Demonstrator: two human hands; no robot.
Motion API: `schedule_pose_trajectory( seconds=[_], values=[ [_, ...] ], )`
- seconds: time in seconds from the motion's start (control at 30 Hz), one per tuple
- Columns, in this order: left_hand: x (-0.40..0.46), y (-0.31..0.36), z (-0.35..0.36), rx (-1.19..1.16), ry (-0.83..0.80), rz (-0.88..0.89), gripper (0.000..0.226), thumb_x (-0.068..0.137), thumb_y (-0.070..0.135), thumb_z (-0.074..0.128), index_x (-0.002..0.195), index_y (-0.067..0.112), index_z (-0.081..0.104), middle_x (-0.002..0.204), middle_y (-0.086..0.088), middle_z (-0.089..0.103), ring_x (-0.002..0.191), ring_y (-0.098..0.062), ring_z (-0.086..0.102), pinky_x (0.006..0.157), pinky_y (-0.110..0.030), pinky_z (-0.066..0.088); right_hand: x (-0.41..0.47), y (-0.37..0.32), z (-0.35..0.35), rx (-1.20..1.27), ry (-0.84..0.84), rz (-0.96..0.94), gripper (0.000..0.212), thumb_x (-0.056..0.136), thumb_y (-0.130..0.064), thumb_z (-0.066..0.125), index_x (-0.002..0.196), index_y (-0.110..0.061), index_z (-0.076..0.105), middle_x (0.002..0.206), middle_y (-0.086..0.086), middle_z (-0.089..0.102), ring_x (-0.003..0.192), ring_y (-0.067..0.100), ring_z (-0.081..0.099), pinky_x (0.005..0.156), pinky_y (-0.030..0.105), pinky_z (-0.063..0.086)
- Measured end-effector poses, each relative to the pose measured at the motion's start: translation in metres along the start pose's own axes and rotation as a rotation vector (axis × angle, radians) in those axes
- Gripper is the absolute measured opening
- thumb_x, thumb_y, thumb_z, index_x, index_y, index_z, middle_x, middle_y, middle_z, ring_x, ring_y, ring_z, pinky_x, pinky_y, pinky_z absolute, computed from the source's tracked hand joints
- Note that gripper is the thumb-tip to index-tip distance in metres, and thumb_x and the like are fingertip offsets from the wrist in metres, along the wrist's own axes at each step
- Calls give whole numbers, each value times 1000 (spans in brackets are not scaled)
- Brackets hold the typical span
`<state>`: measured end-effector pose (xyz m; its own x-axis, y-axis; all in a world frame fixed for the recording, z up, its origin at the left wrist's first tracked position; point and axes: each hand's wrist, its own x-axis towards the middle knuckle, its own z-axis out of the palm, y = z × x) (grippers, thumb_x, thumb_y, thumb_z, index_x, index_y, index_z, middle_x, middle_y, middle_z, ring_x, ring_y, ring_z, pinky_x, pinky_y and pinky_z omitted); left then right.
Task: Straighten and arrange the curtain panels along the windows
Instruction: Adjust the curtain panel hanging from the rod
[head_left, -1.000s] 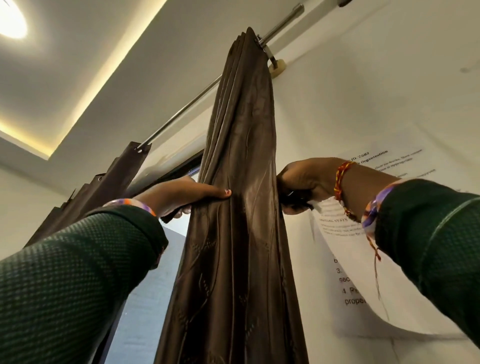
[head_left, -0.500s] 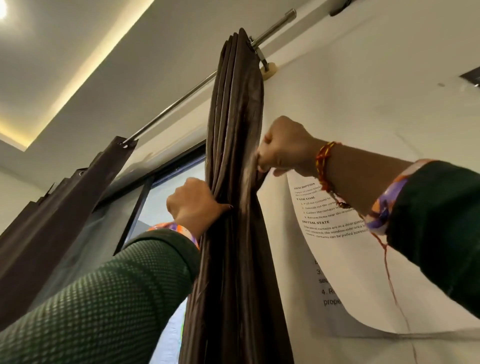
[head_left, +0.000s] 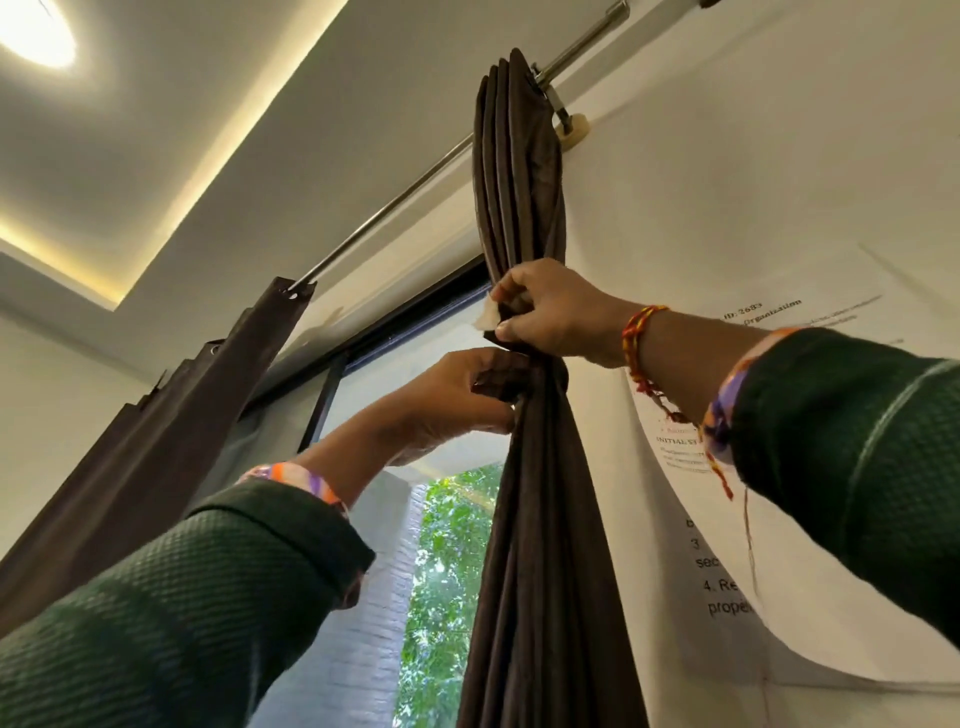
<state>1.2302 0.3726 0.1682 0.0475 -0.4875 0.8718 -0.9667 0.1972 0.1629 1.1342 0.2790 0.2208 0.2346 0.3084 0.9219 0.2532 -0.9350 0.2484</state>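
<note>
Both clamped on the gathered brown curtain panel (head_left: 524, 467) at the right end of the rod (head_left: 395, 200), right hand (head_left: 550, 317) just above left hand (head_left: 457, 400), apparently cinching pleats into one tidy bundle beside the window (head_left: 447, 545)

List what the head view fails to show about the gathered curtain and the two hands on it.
- Gathered curtain: hem cut off by the bottom edge.
- Right hand: the pale scrap it pinches is too small to identify.
- Left hand: fingertips buried in folds.
- Paper sheet: text partly hidden by the right arm, partly blurred.
</note>
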Motion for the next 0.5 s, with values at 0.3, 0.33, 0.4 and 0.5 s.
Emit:
schedule_pose_trajectory(
  seconds=[0.3, 0.33, 0.4, 0.5],
  values=[
    [6, -5, -7, 801, 540, 513, 22, 85, 21, 54, 97, 14, 71, 89, -6, 68, 78, -22, 59, 71, -41, 53, 7, -8, -6, 386, -20, 233, 10, 82, -7, 67, 77, -11, 59, 79, 4, 59, 89, 22, 60, 71, 25, 52],
    [5, -2, -6, 927, 561, 518, 29, 87, 27, 46, 100, 15, 69, 93, -7, 65, 81, -24, 57, 71, -40, 51, 8, -9, -8, 409, -8, 266, 6, 82, -8, 67, 80, -8, 61, 79, 4, 61, 90, 23, 61, 75, 27, 53],
    [0, 3, -6, 1053, 606, 564, 26, 91, 34, 45, 105, 19, 61, 97, -4, 60, 85, -23, 56, 71, -36, 49, 9, -12, -12, 435, -24, 330, 6, 81, -8, 68, 83, -5, 63, 80, 6, 62, 91, 25, 62, 79, 30, 52],
    [1, 6, -9, 1438, 461, 788, 19, 75, 19, 73, 92, 14, 68, 93, -10, 65, 73, -24, 61, 52, -30, 51, 6, -14, -18, 488, -112, 406, 11, 82, -3, 63, 72, -7, 60, 86, 10, 59, 93, 25, 57, 81, 32, 51]
  ],
)
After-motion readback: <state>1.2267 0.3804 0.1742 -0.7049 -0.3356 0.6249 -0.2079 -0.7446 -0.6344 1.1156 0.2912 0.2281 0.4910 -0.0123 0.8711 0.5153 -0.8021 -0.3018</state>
